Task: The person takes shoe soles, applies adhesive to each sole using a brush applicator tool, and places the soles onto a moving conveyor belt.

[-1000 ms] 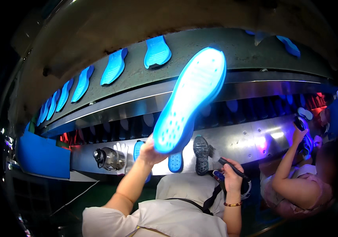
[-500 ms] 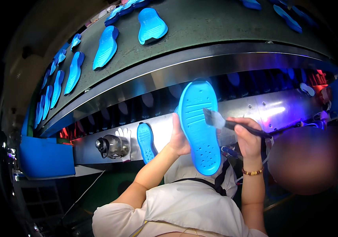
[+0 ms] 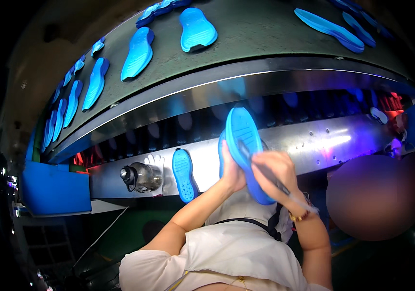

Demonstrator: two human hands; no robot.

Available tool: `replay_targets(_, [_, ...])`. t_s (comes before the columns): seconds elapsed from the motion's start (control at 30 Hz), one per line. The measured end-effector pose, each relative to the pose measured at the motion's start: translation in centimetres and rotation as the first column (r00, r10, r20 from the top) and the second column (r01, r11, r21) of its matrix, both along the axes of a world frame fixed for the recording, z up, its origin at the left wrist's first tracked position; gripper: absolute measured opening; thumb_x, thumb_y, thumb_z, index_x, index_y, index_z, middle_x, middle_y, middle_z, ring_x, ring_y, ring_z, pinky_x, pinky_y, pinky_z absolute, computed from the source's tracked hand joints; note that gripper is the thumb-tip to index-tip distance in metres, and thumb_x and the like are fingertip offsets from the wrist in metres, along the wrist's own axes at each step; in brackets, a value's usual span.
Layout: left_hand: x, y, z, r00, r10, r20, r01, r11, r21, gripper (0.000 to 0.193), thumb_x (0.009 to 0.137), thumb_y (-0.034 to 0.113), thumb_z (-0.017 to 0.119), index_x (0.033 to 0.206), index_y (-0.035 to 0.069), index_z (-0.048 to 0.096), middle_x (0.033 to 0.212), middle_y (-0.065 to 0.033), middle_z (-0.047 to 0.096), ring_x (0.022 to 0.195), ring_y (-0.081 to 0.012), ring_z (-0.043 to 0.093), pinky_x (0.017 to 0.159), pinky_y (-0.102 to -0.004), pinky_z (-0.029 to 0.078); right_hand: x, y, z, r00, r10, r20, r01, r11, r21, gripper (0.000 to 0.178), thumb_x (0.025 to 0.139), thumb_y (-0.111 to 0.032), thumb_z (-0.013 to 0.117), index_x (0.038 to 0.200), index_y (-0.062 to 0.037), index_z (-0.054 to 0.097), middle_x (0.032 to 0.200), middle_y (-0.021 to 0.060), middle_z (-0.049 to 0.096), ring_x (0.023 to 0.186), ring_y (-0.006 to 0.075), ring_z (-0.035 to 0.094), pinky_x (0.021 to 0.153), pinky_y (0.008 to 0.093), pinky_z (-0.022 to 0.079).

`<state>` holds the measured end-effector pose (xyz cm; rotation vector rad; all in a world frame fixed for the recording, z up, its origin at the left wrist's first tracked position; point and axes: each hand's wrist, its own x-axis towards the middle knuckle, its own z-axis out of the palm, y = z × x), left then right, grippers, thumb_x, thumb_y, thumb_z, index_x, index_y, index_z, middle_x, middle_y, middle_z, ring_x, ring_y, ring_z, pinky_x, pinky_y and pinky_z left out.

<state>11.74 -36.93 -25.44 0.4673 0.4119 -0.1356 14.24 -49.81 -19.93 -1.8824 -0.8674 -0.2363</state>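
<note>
Looks matt, ridged and plastic-like on the blue sole (image 3: 244,127) in the left hand (image 3: 234,170). Gleams as smooth metal on the bench (image 3: 294,144) right of that hand.

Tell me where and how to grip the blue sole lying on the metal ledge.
Grip the blue sole by its near, perforated end, from the person's side: that end seems to jut past the metal ledge, so it could be pinched above and below.

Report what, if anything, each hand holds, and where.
The left hand holds a blue sole by its left side; the right hand holds a brush by its handle.
</note>
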Motion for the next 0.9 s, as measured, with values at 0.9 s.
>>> replay_targets(0.9, [0.1, 0.0, 5.4, 0.979, -0.152, 0.136, 0.136, 0.983, 0.119, 0.095, 0.073, 0.077, 0.007, 0.123, 0.004, 0.041, 0.105, -0.0193, 0.056, 0.091, -0.031, 0.057, 0.084, -0.0417, 0.045, 1.8, -4.6, 3.5, 0.827, 0.338, -0.449, -0.2, 0.924, 0.327, 0.017, 0.067, 0.0, 0.066, 0.084, -0.0003, 0.065, 0.087, 0.0139, 0.064, 0.084, 0.0221, 0.061, 0.078, 0.0305, 0.047])
